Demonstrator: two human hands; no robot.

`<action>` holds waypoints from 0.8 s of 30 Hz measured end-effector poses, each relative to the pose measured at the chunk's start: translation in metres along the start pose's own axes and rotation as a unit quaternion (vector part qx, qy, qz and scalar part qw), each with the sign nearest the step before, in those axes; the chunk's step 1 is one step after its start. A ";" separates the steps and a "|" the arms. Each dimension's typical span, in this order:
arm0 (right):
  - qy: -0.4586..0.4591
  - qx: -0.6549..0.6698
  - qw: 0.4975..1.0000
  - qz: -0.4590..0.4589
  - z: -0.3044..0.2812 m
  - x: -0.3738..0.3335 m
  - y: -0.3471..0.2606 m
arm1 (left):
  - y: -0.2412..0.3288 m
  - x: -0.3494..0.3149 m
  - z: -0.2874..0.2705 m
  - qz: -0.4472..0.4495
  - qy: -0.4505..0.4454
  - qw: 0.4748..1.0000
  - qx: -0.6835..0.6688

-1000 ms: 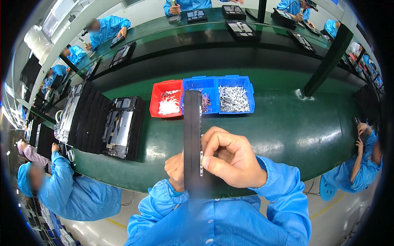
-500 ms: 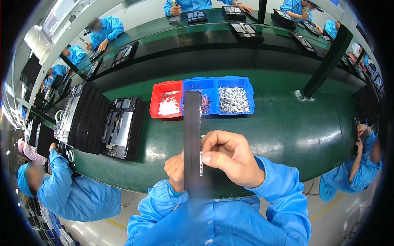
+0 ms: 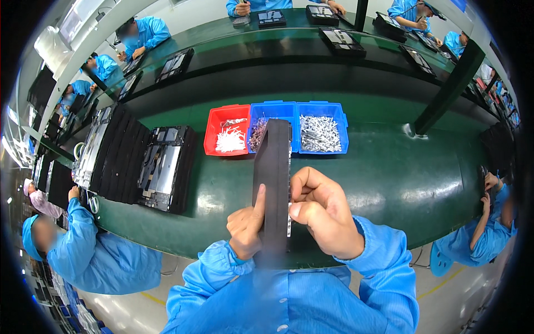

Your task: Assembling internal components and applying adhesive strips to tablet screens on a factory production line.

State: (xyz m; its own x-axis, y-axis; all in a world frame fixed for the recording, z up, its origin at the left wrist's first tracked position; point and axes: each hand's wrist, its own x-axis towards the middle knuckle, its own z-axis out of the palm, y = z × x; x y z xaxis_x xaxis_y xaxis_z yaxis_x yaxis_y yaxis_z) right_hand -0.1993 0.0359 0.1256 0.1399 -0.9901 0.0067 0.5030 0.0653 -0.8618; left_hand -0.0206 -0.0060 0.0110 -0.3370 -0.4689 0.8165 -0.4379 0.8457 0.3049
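A thick black slab (image 3: 271, 183) stands on edge in front of me, its dark broad side toward the left. My left hand (image 3: 246, 231) supports it from that side, index finger stretched up along the surface and the other fingers curled. On the slab's right edge runs a narrow white strip (image 3: 289, 225) with small dark marks. My right hand (image 3: 325, 214) pinches at this edge, thumb and forefinger together at the strip's upper end. Whatever lies between those fingertips is too small to make out.
Beyond the slab stand a red bin (image 3: 212, 125) of white pieces, a blue bin (image 3: 281, 110) partly hidden, and another blue bin (image 3: 345, 139) of white-and-dark pieces. Black framed units (image 3: 167, 167) are stacked left. A green post (image 3: 445, 94) rises at right. Co-workers sit around the green bench (image 3: 389, 183).
The slab has shifted right and turned, showing more of its left side. My left index finger now extends along it. My right hand has moved right with it, still pinching the edge.
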 end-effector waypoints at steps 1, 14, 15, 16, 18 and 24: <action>0.000 -0.001 1.000 0.000 -0.002 -0.001 0.005 | 0.000 0.001 -0.001 0.003 -0.002 1.000 -0.001; -0.040 0.048 0.997 -0.053 -0.005 -0.004 0.026 | -0.001 -0.002 0.001 -0.022 0.009 1.000 -0.008; -0.040 0.047 0.997 -0.054 -0.005 -0.002 0.025 | -0.001 -0.003 0.000 -0.021 0.010 1.000 -0.009; -0.033 0.048 0.997 -0.052 -0.006 0.000 0.025 | -0.001 -0.003 -0.001 -0.017 0.004 1.000 0.005; -0.026 0.047 0.997 -0.050 -0.007 0.002 0.023 | -0.004 -0.005 0.001 -0.004 -0.001 1.000 0.021; -0.022 0.036 0.999 -0.031 -0.007 0.003 0.015 | -0.002 -0.003 0.002 -0.014 0.003 1.000 0.006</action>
State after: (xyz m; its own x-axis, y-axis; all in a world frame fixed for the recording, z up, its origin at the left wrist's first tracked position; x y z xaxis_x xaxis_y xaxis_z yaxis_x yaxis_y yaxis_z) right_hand -0.1977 0.0332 0.1089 0.1424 -0.9864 0.0823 0.5721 0.0141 -0.8200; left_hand -0.0202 -0.0066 0.0076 -0.3203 -0.4904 0.8105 -0.4573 0.8293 0.3211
